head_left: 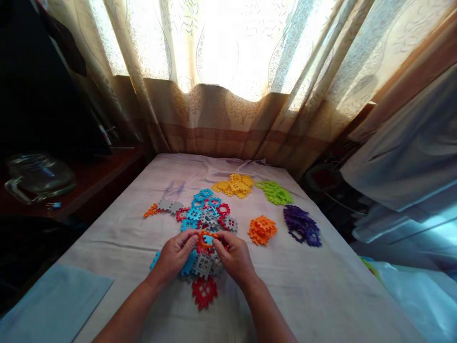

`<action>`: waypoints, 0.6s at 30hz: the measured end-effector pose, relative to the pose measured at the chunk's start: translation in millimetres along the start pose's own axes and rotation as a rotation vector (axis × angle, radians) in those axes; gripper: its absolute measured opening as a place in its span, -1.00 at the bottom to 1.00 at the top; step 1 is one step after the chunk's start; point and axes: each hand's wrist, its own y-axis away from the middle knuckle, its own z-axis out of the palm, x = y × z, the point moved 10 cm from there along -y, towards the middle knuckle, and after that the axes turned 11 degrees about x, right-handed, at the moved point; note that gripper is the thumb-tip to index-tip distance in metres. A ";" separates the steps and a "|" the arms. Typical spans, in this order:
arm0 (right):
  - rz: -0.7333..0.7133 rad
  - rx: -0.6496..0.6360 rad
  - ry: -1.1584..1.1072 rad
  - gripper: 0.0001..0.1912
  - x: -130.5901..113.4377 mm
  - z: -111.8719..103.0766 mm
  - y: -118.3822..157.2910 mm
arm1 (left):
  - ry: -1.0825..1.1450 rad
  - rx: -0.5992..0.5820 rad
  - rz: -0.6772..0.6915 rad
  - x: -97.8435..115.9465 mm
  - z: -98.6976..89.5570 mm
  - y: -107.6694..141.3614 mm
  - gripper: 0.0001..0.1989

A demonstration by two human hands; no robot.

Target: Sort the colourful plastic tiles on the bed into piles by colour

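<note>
Between my two hands is an orange interlocking plastic piece with toothed edges and an open middle. My left hand pinches its left side with thumb and fingers, and my right hand grips the right side the same way. Beneath and around the hands lies a mixed heap of blue pieces, grey pieces and red pieces. One red piece lies flat at the heap's near end. Parts of the heap are hidden by my hands.
Sorted piles of yellow pieces, green pieces, orange pieces and purple pieces lie to the right and back. A short orange-and-grey row lies left. A light-blue sheet covers the near-left corner; a glass jug stands farther left.
</note>
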 end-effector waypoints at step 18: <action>0.329 0.492 0.361 -0.47 131.1 -160.8 -17.0 | -1.048 0.222 -0.042 -104.7 -134.1 -79.6 -0.39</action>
